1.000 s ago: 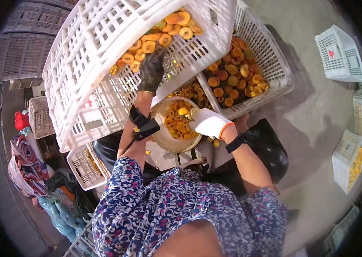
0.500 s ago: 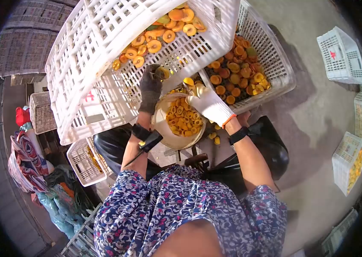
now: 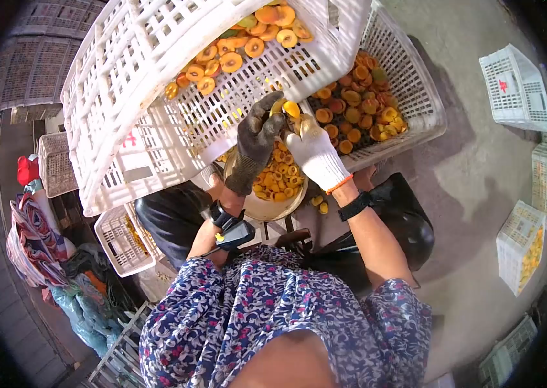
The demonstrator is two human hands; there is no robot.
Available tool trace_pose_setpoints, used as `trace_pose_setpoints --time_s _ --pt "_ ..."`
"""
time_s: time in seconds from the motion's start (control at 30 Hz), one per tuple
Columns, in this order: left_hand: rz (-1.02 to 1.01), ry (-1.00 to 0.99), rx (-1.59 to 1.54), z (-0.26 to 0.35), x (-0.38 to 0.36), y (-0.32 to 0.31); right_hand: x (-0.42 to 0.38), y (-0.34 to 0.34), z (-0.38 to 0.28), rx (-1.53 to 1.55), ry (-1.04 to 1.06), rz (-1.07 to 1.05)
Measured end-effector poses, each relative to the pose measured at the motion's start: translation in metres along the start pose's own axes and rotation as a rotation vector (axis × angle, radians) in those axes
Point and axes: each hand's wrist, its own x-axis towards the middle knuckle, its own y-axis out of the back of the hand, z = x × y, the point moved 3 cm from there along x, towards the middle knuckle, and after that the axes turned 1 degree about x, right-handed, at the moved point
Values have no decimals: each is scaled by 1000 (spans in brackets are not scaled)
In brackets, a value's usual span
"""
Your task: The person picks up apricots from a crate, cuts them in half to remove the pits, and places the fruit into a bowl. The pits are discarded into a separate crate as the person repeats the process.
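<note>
My left hand (image 3: 257,139), in a dark glove, is closed on a yellow-green fruit piece (image 3: 278,105). Touching or nearly touching it, my right hand (image 3: 314,149), in a white glove, is closed around a yellow fruit piece (image 3: 291,109). Both are above a round tub (image 3: 267,210) of small yellow fruit pieces (image 3: 278,178). A tilted white crate (image 3: 186,132) beyond them holds orange fruit halves (image 3: 231,62). To its right, another white crate (image 3: 427,107) holds darker fruit halves (image 3: 352,98).
Crates stand along the right side, one marked red (image 3: 513,90) and one with yellow fruit (image 3: 516,242). A small crate (image 3: 121,242) sits left of my legs, near striped cloth (image 3: 31,242). A few fruit pieces (image 3: 320,205) lie on the floor beside the tub.
My left hand has moved right and in front of the tilted crate, bringing its fruit piece up to my right hand. My right hand has shifted slightly.
</note>
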Motion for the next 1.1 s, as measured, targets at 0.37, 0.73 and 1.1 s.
trace_pose_setpoints --time_s 0.37,0.73,1.1 --pt "115 -40 -213 -25 -3 -15 -6 -4 -5 92 118 -52" --pt "114 -175 -60 -3 2 -14 -5 -4 2 -43 126 -105" --pt "-315 -4 -524 -11 7 3 -29 -3 -17 327 -131 -664"
